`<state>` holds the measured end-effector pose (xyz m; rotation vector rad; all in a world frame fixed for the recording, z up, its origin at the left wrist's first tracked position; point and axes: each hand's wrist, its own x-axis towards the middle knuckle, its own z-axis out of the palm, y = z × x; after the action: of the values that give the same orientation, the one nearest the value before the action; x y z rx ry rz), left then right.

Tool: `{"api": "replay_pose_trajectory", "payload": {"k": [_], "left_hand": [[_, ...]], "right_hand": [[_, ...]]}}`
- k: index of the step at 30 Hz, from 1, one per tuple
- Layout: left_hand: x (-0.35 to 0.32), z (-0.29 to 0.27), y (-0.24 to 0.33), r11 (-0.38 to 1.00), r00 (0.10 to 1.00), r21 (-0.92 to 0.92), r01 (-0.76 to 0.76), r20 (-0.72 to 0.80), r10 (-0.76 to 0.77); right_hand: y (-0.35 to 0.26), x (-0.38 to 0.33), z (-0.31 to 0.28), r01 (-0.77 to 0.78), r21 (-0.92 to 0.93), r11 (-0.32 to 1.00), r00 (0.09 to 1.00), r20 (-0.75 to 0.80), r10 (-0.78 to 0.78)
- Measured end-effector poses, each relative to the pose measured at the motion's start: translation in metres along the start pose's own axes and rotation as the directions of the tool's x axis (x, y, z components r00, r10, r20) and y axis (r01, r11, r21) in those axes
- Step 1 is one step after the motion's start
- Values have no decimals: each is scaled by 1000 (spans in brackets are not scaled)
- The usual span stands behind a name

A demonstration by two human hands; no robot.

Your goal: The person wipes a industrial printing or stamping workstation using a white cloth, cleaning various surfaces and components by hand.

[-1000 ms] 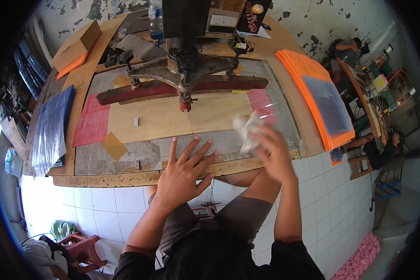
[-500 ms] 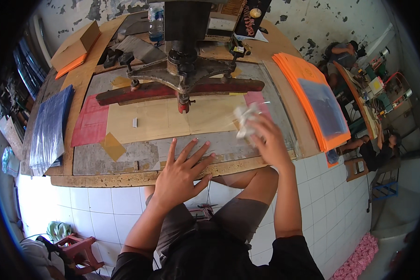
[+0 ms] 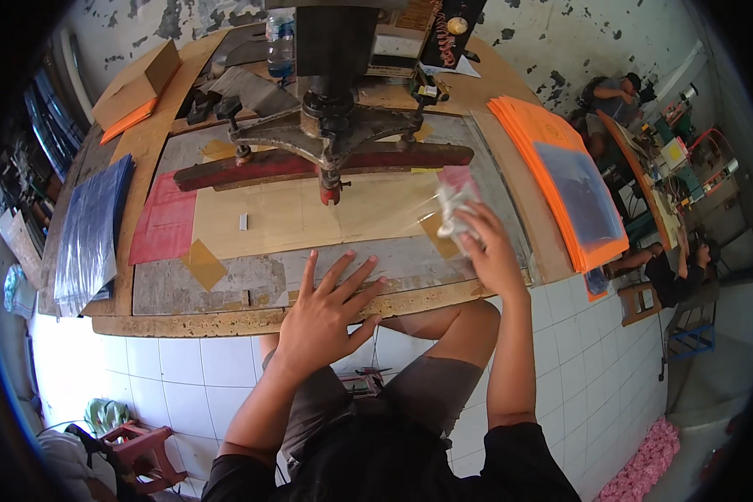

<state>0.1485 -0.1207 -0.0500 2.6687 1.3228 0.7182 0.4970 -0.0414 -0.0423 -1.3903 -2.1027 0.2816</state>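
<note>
Nearest, a left hand lies with fingers spread wide across the front edge of a table as a right hand clutches a crumpled white cloth at the right end of a yellow sheet; beyond, a red press bar blocks the sheet's far side, past it a bottle

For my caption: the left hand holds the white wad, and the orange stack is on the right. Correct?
No: the head view shows the right hand, not the left hand, holding the white wad. The orange stack is indeed on the right.
</note>
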Motion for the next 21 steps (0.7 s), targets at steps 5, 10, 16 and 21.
{"api": "replay_pose_trajectory", "payload": {"k": [5, 10, 16, 21], "left_hand": [[-2, 3, -1, 1000, 1000, -7, 5, -3, -5], [-6, 0, 0, 1000, 1000, -32, 0, -3, 0], [-8, -6, -1, 992, 993, -61, -109, 27, 111], [-8, -5, -1, 994, 994, -55, -99, 43, 101]], "right_hand": [[-8, -18, 21, -138, -240, 961, 972, -217, 86], [-41, -60, 0, -125, -182, 975, 983, -153, 98], [-36, -74, -12, -315, -117, 942, 922, -274, 274], [-87, -50, 27, -21, -34, 999, 998, -61, 19]]}}
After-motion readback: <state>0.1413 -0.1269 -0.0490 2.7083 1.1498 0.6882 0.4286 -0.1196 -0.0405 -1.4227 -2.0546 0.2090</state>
